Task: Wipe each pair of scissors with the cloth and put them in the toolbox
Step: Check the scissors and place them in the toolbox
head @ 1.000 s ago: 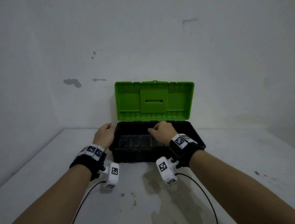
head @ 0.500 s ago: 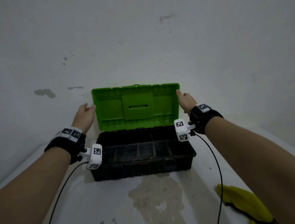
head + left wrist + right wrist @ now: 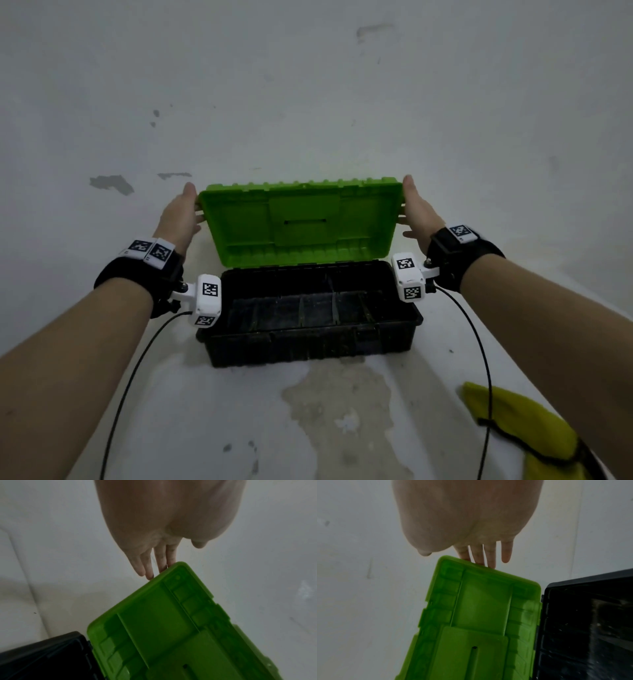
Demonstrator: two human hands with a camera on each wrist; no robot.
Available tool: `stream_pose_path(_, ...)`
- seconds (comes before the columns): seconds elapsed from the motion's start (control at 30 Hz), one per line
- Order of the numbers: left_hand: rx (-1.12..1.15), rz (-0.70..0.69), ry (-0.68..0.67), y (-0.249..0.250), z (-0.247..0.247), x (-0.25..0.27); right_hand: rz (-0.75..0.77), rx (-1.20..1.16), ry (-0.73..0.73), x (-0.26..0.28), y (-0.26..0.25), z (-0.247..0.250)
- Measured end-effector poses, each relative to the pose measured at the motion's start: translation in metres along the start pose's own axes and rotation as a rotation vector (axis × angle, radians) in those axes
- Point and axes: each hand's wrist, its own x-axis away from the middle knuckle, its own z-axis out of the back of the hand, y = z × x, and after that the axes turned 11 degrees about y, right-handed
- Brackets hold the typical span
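A black toolbox (image 3: 310, 346) stands open on the white table, its green lid (image 3: 301, 222) raised and tilted forward. My left hand (image 3: 183, 212) lies flat against the lid's left edge, its straight fingers (image 3: 147, 568) touching the lid's (image 3: 171, 622) upper corner. My right hand (image 3: 416, 209) lies flat against the lid's right edge, with straight fingers (image 3: 481, 555) on the lid's (image 3: 479, 608) corner. A black divided tray (image 3: 308, 311) sits inside the box. A yellow cloth (image 3: 524, 431) lies at the near right. No scissors are visible.
A white wall (image 3: 308, 85) rises right behind the toolbox. The table (image 3: 222, 428) has a stained patch in front of the box. Black cables run from both wrist cameras over the table.
Both hands went up from the box rim to the lid's side edges. The lid now tilts more forward over the box.
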Motion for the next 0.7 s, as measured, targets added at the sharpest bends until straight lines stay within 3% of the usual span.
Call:
stream_pose_path(0.3,-0.229,-0.153,-0.021,-0.026,0.057,0.071,0.054,0.032,-0.004,0.075,0.039,0.032)
stream_pose_path(0.43,-0.308,-0.156,-0.079,-0.042,0.070,0.106,0.159,0.097,0.007,0.098,0.068,0.037)
stream_pose_path(0.7,-0.500,-0.189,-0.048,-0.080,0.077,0.130,0.146,0.213,-0.023,0.120,0.111,0.039)
